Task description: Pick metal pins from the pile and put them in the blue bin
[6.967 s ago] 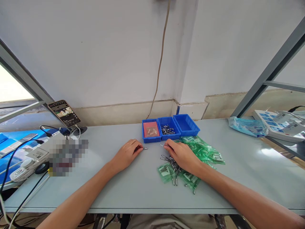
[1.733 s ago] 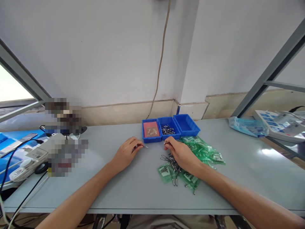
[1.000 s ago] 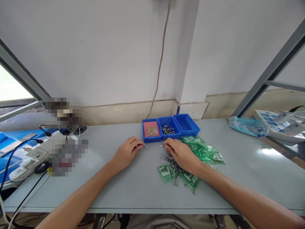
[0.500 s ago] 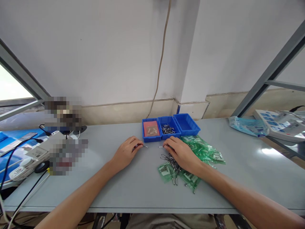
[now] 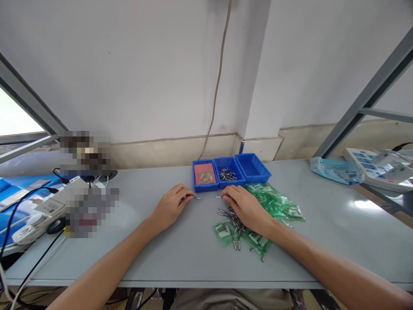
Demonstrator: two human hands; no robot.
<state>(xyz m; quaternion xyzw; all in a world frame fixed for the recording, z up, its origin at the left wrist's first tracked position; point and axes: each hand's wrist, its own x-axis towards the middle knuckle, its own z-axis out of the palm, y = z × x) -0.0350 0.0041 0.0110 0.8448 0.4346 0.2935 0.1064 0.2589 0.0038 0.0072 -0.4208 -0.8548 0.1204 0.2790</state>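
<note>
My left hand (image 5: 173, 205) pinches a thin metal pin (image 5: 198, 198) between thumb and fingertips, its tip pointing right. Facing it across a small gap, my right hand (image 5: 241, 204) is closed on another slim metal pin (image 5: 218, 197) that points left. Beneath and beside my right hand lies a pile of metal pins (image 5: 235, 221), partly covered by the hand. Small green plastic bags (image 5: 223, 232) with pins in them lie around the pile, and more green bags (image 5: 277, 202) are heaped to the right.
Three blue bins stand behind my hands: the left bin (image 5: 206, 188) holds a pink sheet and a small clear bag, the middle bin (image 5: 240, 182) metal pins, the right bin (image 5: 254, 165) nothing visible. A power strip (image 5: 53, 204) and cables are at left, a blue plastic packet (image 5: 335, 171) at right.
Almost nothing differs. The pin in my right hand shows a slightly shorter end; both hands stay in place.
</note>
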